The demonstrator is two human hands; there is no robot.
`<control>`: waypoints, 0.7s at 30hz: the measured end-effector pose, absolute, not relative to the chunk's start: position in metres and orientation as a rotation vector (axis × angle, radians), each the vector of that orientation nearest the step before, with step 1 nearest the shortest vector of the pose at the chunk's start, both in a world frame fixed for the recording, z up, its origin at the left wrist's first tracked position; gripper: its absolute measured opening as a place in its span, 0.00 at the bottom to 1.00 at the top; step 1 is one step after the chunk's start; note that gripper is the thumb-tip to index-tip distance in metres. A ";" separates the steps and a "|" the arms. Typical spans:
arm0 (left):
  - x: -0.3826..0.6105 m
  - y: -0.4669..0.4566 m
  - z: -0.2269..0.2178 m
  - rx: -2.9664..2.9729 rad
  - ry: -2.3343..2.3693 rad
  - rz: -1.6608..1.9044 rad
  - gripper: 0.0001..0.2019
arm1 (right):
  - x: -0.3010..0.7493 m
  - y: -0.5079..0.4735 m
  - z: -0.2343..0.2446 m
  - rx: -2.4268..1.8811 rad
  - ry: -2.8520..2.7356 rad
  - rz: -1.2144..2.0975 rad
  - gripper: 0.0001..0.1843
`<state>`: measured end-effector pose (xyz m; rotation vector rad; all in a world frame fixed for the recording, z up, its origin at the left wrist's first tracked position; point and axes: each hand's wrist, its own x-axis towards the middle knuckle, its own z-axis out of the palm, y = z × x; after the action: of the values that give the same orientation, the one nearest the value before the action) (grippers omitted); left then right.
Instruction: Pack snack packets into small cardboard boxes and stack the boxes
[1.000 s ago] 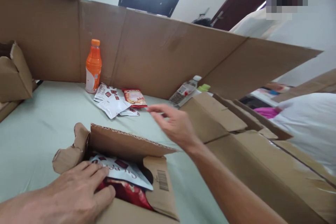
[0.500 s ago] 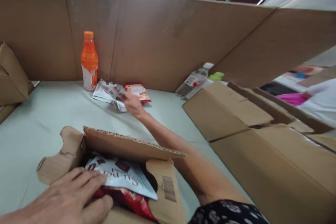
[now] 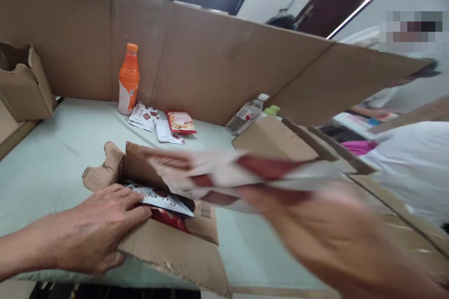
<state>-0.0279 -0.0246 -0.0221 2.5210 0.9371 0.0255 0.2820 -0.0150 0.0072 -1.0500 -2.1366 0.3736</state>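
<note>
My left hand (image 3: 93, 224) lies on the near edge of a small open cardboard box (image 3: 168, 247), fingers spread flat onto the white and red packets inside (image 3: 159, 198). My right hand (image 3: 315, 229) is blurred by motion close to the camera and grips a white and dark-red snack packet (image 3: 231, 175) above the box. Farther back on the pale green table (image 3: 63, 149) lie more white packets (image 3: 143, 117) and a red snack pack (image 3: 180, 122).
An orange drink bottle (image 3: 128, 79) stands against the tall cardboard wall (image 3: 210, 65). A clear water bottle (image 3: 247, 113) lies at the back right. Larger cardboard boxes (image 3: 273, 140) sit right, another box (image 3: 21, 84) far left. A person in white (image 3: 414, 168) is at right.
My right hand reached to the packets at the back, took one, and has swung it back over the open box. My left hand stayed on the box.
</note>
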 end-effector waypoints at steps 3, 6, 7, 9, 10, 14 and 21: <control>-0.028 -0.027 -0.021 2.562 0.957 0.037 0.25 | 0.226 -0.001 -0.002 -1.279 -2.749 0.222 0.13; -0.028 -0.029 -0.019 2.579 0.974 0.005 0.23 | 0.182 0.025 -0.017 -1.342 -3.124 0.221 0.12; -0.028 -0.030 -0.019 2.581 0.978 -0.007 0.23 | 0.174 0.033 -0.022 -1.309 -3.192 0.272 0.13; -0.029 -0.031 -0.020 2.585 0.985 -0.017 0.23 | 0.169 0.045 -0.030 -1.247 -3.251 0.398 0.14; -0.029 -0.031 -0.021 2.589 0.993 -0.018 0.24 | 0.171 0.048 -0.033 -1.226 -3.239 0.454 0.15; -0.030 -0.034 -0.027 2.596 1.014 0.004 0.28 | 0.191 0.039 -0.040 -1.183 -3.009 0.596 0.17; -0.045 -0.042 -0.039 2.933 0.886 0.544 0.29 | 0.258 0.009 -0.021 -1.013 -2.076 0.310 0.11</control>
<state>-0.0450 -0.0415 -0.0393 2.9334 0.8858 0.5443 0.2578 0.0085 -0.0213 -1.0126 -2.0755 0.3095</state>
